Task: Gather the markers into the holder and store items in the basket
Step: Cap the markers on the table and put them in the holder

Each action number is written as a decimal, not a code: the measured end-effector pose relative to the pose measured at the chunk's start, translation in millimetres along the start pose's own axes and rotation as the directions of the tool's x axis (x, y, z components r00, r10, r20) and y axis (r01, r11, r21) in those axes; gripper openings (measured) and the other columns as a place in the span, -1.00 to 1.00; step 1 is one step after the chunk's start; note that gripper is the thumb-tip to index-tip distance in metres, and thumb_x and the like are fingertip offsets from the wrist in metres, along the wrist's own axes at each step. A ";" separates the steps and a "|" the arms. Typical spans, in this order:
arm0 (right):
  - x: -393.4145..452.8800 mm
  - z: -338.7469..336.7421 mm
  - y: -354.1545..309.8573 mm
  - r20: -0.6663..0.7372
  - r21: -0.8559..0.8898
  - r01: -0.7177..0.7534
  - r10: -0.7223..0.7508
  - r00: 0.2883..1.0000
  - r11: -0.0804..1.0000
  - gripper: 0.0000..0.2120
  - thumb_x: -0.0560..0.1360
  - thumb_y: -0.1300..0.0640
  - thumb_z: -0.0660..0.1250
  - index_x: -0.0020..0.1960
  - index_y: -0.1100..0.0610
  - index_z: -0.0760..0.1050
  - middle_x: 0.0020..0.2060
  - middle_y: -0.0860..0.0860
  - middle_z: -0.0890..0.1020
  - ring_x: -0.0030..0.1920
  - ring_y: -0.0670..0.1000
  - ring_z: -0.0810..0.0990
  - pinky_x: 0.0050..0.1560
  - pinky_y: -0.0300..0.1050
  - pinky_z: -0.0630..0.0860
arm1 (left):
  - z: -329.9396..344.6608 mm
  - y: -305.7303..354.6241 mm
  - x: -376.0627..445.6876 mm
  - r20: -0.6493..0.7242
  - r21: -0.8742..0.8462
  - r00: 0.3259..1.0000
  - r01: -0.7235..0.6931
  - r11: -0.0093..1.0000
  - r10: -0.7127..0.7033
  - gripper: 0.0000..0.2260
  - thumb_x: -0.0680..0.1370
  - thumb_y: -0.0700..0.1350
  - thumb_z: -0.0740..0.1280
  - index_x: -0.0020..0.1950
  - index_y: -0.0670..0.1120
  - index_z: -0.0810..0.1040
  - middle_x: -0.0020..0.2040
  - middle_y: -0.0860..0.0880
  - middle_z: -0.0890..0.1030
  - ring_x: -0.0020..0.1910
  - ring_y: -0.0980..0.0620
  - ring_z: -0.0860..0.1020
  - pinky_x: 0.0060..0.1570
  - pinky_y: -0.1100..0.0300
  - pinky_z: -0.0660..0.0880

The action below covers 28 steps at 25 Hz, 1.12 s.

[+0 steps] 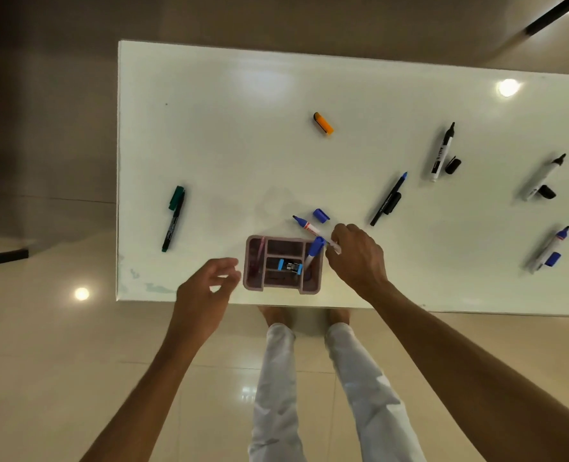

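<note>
Head view: marker (387, 202) print unreadable.

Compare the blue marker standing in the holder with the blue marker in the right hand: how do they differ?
The marker in the holder wears its blue cap; the held marker is uncapped, tip bare, with a loose blue cap beside it on the table. The first stands in the holder, leaning; the second is gripped by the right hand, lying nearly level. Both have white barrels and blue ends.
</note>
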State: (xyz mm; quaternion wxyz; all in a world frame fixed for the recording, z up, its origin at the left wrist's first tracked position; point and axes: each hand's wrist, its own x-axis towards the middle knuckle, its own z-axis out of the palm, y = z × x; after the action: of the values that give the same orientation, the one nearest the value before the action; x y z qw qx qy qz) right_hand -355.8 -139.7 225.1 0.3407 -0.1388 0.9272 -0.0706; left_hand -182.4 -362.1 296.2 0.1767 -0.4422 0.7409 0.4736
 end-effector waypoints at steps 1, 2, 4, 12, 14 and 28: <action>-4.5 0.6 4.7 -0.004 0.056 -0.033 0.034 0.999 0.998 -0.84 0.64 0.01 0.34 0.14 0.08 0.54 -0.09 0.00 0.64 -0.21 -0.03 0.52 -0.28 -0.17 0.42 | -4.0 7.5 2.3 -0.059 -0.016 0.998 -0.016 1.000 0.015 -0.82 0.65 -0.04 0.40 0.25 0.07 0.65 0.11 0.17 0.71 0.08 0.31 0.61 0.07 0.37 0.49; -11.4 -0.6 10.3 -0.011 0.132 -0.070 0.072 0.997 0.989 -0.83 0.64 -0.02 0.35 0.14 0.06 0.55 -0.12 -0.02 0.64 -0.23 -0.03 0.55 -0.29 -0.15 0.49 | -7.3 17.5 5.6 -0.110 -0.032 0.993 -0.041 0.999 0.037 -0.83 0.66 -0.04 0.39 0.24 0.06 0.66 0.11 0.18 0.71 0.07 0.31 0.62 0.08 0.38 0.48; -29.8 -8.2 29.2 -0.035 0.318 -0.121 0.139 0.990 0.940 -0.80 0.62 -0.05 0.40 0.15 0.04 0.58 -0.10 -0.06 0.69 -0.23 -0.03 0.64 -0.19 -0.05 0.67 | -6.6 46.6 13.8 -0.134 -0.029 0.984 -0.120 0.992 0.115 -0.85 0.66 -0.04 0.38 0.21 0.05 0.67 0.11 0.20 0.71 0.06 0.32 0.63 0.04 0.50 0.44; -103.4 -44.6 136.0 -0.159 0.641 -0.193 0.375 0.913 0.743 -0.91 0.56 0.07 0.51 0.03 0.03 0.64 -0.14 -0.12 0.77 -0.25 -0.13 0.74 -0.19 -0.20 0.67 | 88.2 159.5 80.0 0.286 0.397 0.908 -0.402 0.825 0.305 -0.67 0.61 0.01 0.46 0.35 0.03 0.55 0.24 0.00 0.56 0.12 -0.02 0.62 0.07 0.21 0.51; -115.9 -49.5 154.3 -0.169 0.697 -0.190 0.416 0.893 0.692 -0.89 0.56 0.09 0.52 0.04 0.07 0.64 -0.12 -0.07 0.77 -0.15 -0.17 0.73 -0.25 -0.46 0.55 | 119.7 166.9 99.3 0.373 0.549 0.915 -0.352 0.758 0.154 -0.45 0.56 0.06 0.51 0.47 -0.05 0.42 0.35 -0.12 0.44 0.21 -0.14 0.58 0.19 0.05 0.52; -127.1 -63.4 165.8 -0.109 0.810 -0.183 0.451 0.886 0.556 -0.84 0.56 0.04 0.51 0.09 0.08 0.64 -0.09 -0.09 0.77 -0.13 -0.11 0.75 -0.17 -0.47 0.57 | 160.6 157.1 107.3 0.114 0.308 0.978 -0.202 0.930 0.175 -0.85 0.47 -0.13 0.53 0.01 -0.12 0.70 -0.08 -0.06 0.73 -0.09 0.02 0.67 0.00 0.24 0.56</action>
State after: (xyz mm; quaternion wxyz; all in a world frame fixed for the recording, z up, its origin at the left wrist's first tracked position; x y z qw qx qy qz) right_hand -339.1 59.2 313.5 0.2261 0.2074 0.8525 -0.4231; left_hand -395.5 -251.5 230.4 0.2304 -0.3145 0.8382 0.3813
